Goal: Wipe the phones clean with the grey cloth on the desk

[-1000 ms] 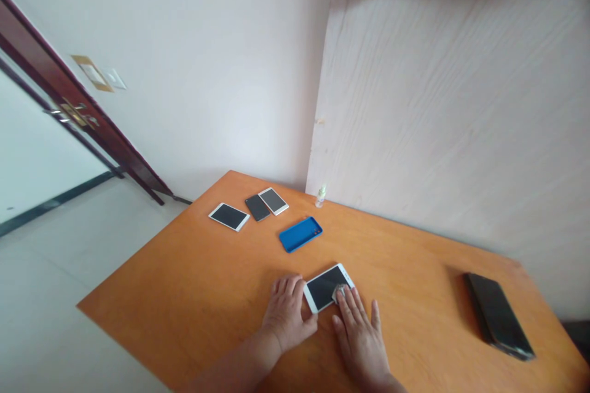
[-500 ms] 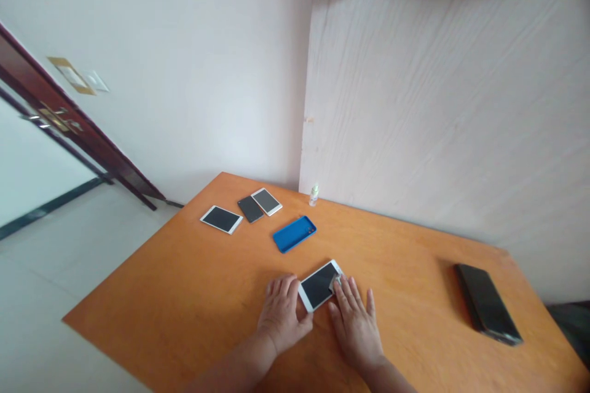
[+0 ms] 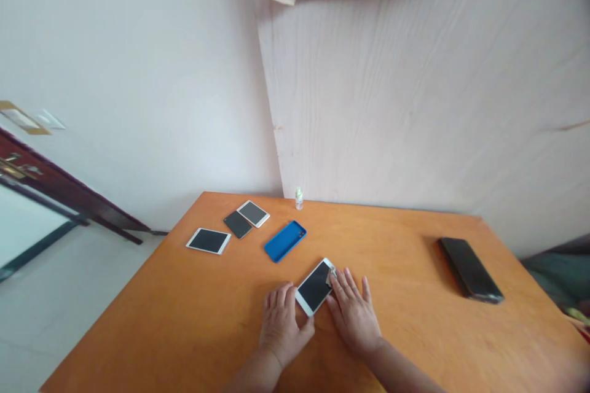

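A white smartphone with a dark screen lies face up and slanted on the wooden table. My left hand grips its near left end, fingers on one side and thumb at the bottom corner. At the phone's far right end, my right hand presses a small pale cloth onto the screen with its fingertips. The right fingers are fairly straight, and most of the cloth is hidden beneath them. Beyond the phone lies a blue phone case, its hollow side up.
Two white phones and a dark phone lie at the back left. A small spray bottle stands by the wall. A thick black box-like object rests at the right of the table.
The camera view has turned to the right and tilted. The phone has swung slightly more upright in view. Both hands stay on it, the right still pressing the cloth at its far end.
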Motion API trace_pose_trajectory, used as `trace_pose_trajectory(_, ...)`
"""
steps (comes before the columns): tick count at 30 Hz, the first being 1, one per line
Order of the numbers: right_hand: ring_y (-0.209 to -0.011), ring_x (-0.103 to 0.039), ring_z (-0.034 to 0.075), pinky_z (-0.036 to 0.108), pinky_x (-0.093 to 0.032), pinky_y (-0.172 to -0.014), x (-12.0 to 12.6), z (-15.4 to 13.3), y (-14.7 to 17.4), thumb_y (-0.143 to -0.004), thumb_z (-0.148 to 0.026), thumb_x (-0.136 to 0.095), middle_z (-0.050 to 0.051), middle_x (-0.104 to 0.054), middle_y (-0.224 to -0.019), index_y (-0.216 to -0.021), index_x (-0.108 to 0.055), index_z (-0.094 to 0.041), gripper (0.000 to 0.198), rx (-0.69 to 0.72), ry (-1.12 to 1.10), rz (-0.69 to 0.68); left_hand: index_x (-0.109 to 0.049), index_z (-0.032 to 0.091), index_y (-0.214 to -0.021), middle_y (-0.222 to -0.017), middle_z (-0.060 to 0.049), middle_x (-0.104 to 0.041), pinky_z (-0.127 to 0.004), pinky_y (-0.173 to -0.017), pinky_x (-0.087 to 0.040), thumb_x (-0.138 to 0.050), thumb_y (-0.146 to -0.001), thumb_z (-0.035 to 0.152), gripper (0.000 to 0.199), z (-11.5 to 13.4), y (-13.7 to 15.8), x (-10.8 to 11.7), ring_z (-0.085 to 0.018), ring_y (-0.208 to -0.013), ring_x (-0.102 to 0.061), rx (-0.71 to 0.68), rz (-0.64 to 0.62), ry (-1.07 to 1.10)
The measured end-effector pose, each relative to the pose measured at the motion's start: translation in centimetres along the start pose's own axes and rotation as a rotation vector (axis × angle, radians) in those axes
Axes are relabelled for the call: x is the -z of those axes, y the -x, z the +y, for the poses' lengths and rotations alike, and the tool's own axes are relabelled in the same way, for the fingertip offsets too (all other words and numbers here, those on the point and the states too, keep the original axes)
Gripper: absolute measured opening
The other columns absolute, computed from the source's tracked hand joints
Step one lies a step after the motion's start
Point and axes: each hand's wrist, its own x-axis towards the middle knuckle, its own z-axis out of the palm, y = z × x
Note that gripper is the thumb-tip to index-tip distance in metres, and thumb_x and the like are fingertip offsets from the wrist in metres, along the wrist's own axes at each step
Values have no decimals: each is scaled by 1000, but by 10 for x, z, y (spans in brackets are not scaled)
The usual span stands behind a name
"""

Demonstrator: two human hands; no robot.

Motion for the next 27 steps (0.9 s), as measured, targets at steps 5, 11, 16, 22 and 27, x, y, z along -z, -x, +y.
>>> trace_pose_trajectory(5, -149, -20, 28, 60, 4, -119, 7, -22, -30, -102, -42, -33, 9, -34, -158, -150, -39, -19, 54, -52, -30, 3, -50, 19, -125, -129, -11, -54, -48, -106, -36, -65, -74, 34, 55, -4, 0, -2, -31, -121, -49, 1, -12, -26)
trace_pose_trajectory(11, -148, -24, 23, 52, 12, -120, -2, -31, 3, -101, -48, -39, 3, -35, -157, -151, -37, -30, 53, 268, -149, -27, -47, 19, -127, -131, -11, -53, -49, -106, -34, -68, -72, 33, 60, -9, 0, -4, -31, -123, -48, -20, -28, -40)
trace_pose_trajectory(16, -149, -21, 29, 62, 10, -117, 14, -23, -18, -102, -45, -38, 6, -37, -156, -149, -42, -26, 51, -39, -134, 11, -49, 19, -125, -130, -12, -54, -50, -106, -34, -66, -77, 34, 53, -10, -2, -6, -32, -123, -48, -41, 0, -63)
trace_pose_trajectory(22, -149, -21, 26, 58, 9, -119, 12, -59, -1, -99, -54, -42, 0, -41, -154, -151, -36, -35, 56, 298, -268, -87, -50, 21, -125, -127, -10, -56, -46, -103, -38, -53, -81, 16, 44, -19, -1, -11, -27, -119, -51, -3, -36, -64)
trace_pose_trajectory(27, -149, -19, 29, 66, 12, -115, 16, -33, -35, -101, -47, -40, 3, -40, -155, -148, -42, -33, 49, 10, -199, -17, -49, 19, -125, -129, -13, -54, -51, -104, -36, -65, -78, 34, 52, -16, -2, -8, -32, -122, -49, -41, -14, -73)
